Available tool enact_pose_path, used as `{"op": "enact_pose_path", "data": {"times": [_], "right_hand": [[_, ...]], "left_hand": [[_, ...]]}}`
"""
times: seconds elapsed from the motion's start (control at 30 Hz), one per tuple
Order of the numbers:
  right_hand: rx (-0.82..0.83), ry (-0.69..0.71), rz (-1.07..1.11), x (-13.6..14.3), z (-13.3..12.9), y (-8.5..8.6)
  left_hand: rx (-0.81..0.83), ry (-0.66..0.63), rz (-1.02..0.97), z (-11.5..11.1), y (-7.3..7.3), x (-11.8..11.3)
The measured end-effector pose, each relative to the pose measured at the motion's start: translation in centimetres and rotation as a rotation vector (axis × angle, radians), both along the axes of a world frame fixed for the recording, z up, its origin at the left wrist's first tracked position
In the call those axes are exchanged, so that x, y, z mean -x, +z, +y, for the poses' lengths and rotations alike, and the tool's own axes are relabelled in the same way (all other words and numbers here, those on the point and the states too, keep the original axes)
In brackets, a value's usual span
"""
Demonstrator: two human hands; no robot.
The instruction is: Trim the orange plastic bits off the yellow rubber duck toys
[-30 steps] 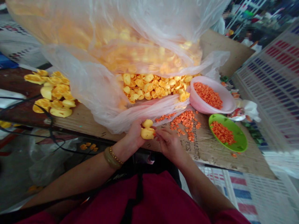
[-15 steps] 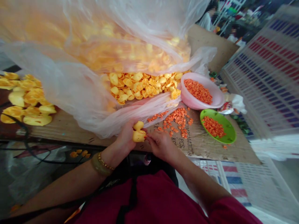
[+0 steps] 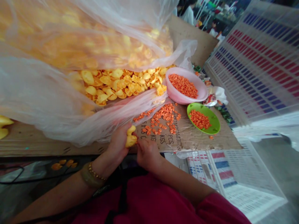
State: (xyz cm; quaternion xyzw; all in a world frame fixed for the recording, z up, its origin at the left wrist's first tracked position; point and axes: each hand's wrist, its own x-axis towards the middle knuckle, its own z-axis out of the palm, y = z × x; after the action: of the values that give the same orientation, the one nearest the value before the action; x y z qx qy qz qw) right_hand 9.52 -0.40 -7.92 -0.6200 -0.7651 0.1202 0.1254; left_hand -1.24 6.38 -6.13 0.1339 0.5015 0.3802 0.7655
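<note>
Yellow piece (image 3: 131, 140) is up in the left hand (image 3: 118, 140), right by the near edge of the cardboard (image 3: 196, 143). It's a two-lobed thing, small lobe on top, bigger one below, and the left fingers are wrapped round its back and side, so yeah, that hand's gripping it. Right hand (image 3: 149, 155) is curled up just beside the bigger lobe, knuckles up. Honestly can't tell if it's pinching anything, the fingertips are tucked out of sight.

Just past the hands there's a loose scatter of orange bits (image 3: 169, 112) on the cardboard, partly over some printed lettering. More of the same bits sit in a pink bowl (image 3: 202, 88) and a green dish (image 3: 215, 123), the dish being the nearer of the two. One stray bit lies just off the dish's near side.

Big clear bag (image 3: 46, 90) takes up most of the far side, its mouth lying open with a heap of yellow shells (image 3: 121, 84) showing. Left wrist has a bangle (image 3: 87, 177) on it, plus a gold bracelet. White crates (image 3: 257, 56) stand off to the right.
</note>
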Motion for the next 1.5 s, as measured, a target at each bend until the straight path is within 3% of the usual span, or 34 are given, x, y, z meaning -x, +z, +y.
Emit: {"op": "enact_pose_path", "data": {"times": [0.13,0.27,0.43,0.73,0.87,0.93,1.07,1.2,1.27,1.4,1.5], "right_hand": [[-0.024,0.014,0.078,-1.5,0.1,1.6],[-0.049,0.123,0.006,-2.1,0.0,2.8],[-0.12,0.185,0.034,-1.1,-0.2,1.9],[-0.066,0.079,-0.046,0.0,-0.4,1.1],[0.022,0.134,0.066,-1.8,-0.6,0.7],[0.021,0.071,0.145,-3.9,-0.4,0.3],[-0.112,-0.256,0.056,-8.0,0.7,-1.2],[-0.1,-0.281,-0.109,-9.2,2.3,-2.6],[-0.143,-0.265,-0.039,-9.1,3.0,-2.6],[-0.254,-0.288,0.408,-8.2,3.3,-0.8],[-0.386,-0.121,0.577,-6.2,2.5,1.1]], "left_hand": [[-0.222,0.068,0.169,-0.1,0.6,-0.5],[-0.195,-0.035,0.171,-0.4,1.8,-0.3],[-0.124,-0.094,0.15,-0.5,2.4,0.0],[-0.065,-0.107,0.122,0.0,1.1,-0.5],[-0.043,-0.183,0.076,0.5,0.1,0.1],[-0.037,-0.211,0.04,0.9,-0.3,0.6],[-0.046,-0.164,-0.055,1.3,-0.3,1.4],[0.032,-0.153,-0.177,0.9,0.3,1.3],[0.019,-0.182,-0.232,0.6,0.5,1.3],[-0.108,-0.238,-0.29,0.0,0.2,1.6],[-0.157,-0.285,-0.303,-0.4,0.1,1.6]]}}
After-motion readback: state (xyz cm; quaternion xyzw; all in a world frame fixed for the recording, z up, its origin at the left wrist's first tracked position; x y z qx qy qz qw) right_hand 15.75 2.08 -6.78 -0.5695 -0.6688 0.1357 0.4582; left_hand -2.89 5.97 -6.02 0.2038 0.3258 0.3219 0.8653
